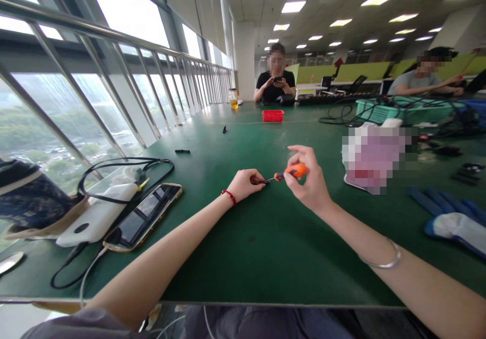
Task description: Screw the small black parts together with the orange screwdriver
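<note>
My right hand (309, 182) is closed round the orange and black handle of a screwdriver (296, 170), some of its fingers raised. The screwdriver's thin shaft points left at a small dark part (266, 181) on the green table. My left hand (246, 183), with a red cord at the wrist, pinches that part low over the tabletop. The tip seems to meet the part, but the contact is too small to make out. What kind of part it is cannot be seen, since my left fingers cover much of it.
Left on the table (212, 258) lie a phone (146, 217), a white power bank (96, 217) with cables, and a dark cup (34, 195). A red basket (273, 116) stands ahead. At right are a blue-and-white glove (455, 222) and a green basket (398, 111). Two people sit beyond.
</note>
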Demonstrator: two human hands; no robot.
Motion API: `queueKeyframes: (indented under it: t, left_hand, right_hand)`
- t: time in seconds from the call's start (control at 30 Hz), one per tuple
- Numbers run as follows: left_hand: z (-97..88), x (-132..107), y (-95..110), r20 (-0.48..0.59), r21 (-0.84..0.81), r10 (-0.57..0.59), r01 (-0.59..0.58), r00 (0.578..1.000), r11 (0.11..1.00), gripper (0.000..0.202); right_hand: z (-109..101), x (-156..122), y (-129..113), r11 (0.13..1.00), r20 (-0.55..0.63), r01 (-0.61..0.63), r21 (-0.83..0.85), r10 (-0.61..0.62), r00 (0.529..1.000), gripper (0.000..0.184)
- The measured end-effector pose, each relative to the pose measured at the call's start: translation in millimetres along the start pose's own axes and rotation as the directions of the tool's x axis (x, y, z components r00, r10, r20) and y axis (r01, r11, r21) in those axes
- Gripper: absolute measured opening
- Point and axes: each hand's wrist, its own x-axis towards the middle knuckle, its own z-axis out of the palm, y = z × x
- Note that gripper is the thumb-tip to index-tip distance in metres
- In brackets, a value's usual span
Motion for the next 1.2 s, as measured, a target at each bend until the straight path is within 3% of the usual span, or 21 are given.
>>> queueKeyframes:
  t: [0.1,0.2,0.33,0.4,0.53,0.6,0.73,0.8,0.9,1.0,1.13,1.2]
  left_hand:
    - [-0.7,-0.3,-0.4,0.004,0.006,-0.002,0.002,1.000,1.000,0.009]
    - [-0.3,0.2,-2.5,0.012,0.001,-0.008,0.008,1.000,1.000,0.011]
    - [0.4,0.6,-3.6,0.013,-0.007,-0.001,0.001,1.000,1.000,0.011]
    - [0.1,0.1,-2.6,0.008,-0.006,0.005,-0.005,1.000,1.000,0.010]
    - [-0.8,-0.6,-0.5,0.007,0.001,-0.003,0.003,1.000,1.000,0.011]
    - [-0.6,-0.3,-0.8,0.010,0.004,-0.008,0.008,1.000,1.000,0.012]
    - [0.7,0.6,-3.2,0.009,0.013,0.004,-0.004,1.000,1.000,0.011]
    - [1.0,0.5,-4.1,0.002,0.014,0.012,-0.013,1.000,1.000,0.010]
    - [0.8,0.3,-4.7,-0.003,0.015,0.016,-0.016,1.000,1.000,0.010]
    - [0.4,0.8,-4.3,-0.003,0.018,0.014,-0.014,1.000,1.000,0.010]
    - [0.5,1.4,-2.9,0.004,0.012,0.013,-0.013,1.000,1.000,0.010]
    - [0.6,1.1,-2.1,-0.003,0.009,0.017,-0.017,1.000,1.000,0.009]
  right_hand:
    - [-0.5,0.7,-2.1,0.994,-0.003,-0.100,-0.037,0.100,0.995,0.027]
    - [-1.9,1.4,-3.1,0.995,-0.009,-0.098,-0.017,0.098,0.995,0.020]
    - [-2.2,1.2,-1.1,1.000,-0.025,0.022,0.000,-0.022,0.999,0.038]
    - [-1.7,0.7,-1.8,1.000,-0.006,0.010,-0.011,-0.010,1.000,0.043]
    - [-1.4,-0.1,-7.1,0.991,0.022,-0.111,-0.074,0.113,0.993,0.020]
    - [-1.4,0.0,-8.1,0.994,0.003,-0.088,-0.062,0.089,0.996,0.018]
    - [-0.3,0.6,-5.5,0.999,-0.027,0.035,-0.030,-0.035,0.999,0.039]
    - [0.1,0.5,-5.3,0.999,-0.022,0.009,-0.038,-0.010,1.000,0.046]
    - [-0.2,-0.1,-7.6,0.994,0.023,-0.083,-0.073,0.084,0.996,0.029]
    - [-0.8,-0.7,-8.4,0.996,0.041,-0.057,-0.064,0.060,0.997,0.018]
    - [0.7,-1.0,-2.8,0.998,-0.007,0.056,0.002,-0.056,0.998,0.043]
    - [1.7,-1.7,-0.9,0.999,-0.007,0.046,0.005,-0.046,0.999,0.053]
